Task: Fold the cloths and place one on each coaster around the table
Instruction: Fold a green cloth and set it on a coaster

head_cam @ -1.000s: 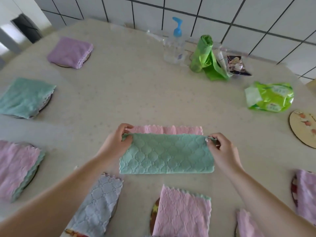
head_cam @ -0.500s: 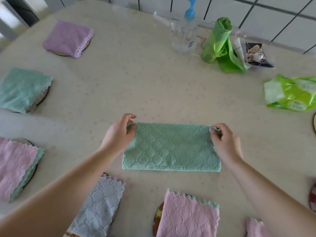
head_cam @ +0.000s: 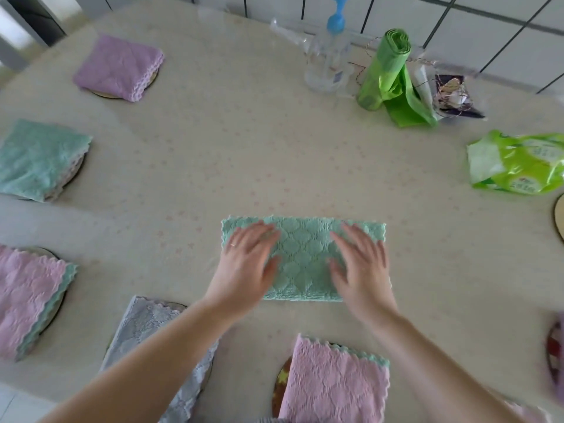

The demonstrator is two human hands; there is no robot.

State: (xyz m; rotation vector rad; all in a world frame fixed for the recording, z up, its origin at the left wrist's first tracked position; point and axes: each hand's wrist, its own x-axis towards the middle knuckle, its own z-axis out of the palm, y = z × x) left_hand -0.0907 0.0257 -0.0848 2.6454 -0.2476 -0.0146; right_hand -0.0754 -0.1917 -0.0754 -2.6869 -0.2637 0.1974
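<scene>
so you've got the green cloth [head_cam: 303, 259] lying flat in the middle of the table [head_cam: 244, 154], folded into a long rectangle with the scalloped edge along the far side. both your hands are flat on it, fingers straight and spread, not gripping anything: left hand [head_cam: 245, 264] is pressing the left end, right hand [head_cam: 360, 267] the right end, with a strip of cloth showing between them, so they're apart. both are a bit motion-blurred. around the table edge there are folded cloths already sitting on coasters: a purple cloth [head_cam: 119, 67] far left, a teal cloth [head_cam: 38, 158] nearer on the left, a pink cloth [head_cam: 29, 296] with a green layer under it, a grey cloth [head_cam: 146, 334] partly under your left forearm, and a pink one [head_cam: 335, 383] right in front of you. a bare coaster [head_cam: 559, 221] peeks in at the right edge. at the back there's a pump bottle [head_cam: 328, 61], a green bag roll [head_cam: 386, 71] and a green packet [head_cam: 518, 163].
</scene>
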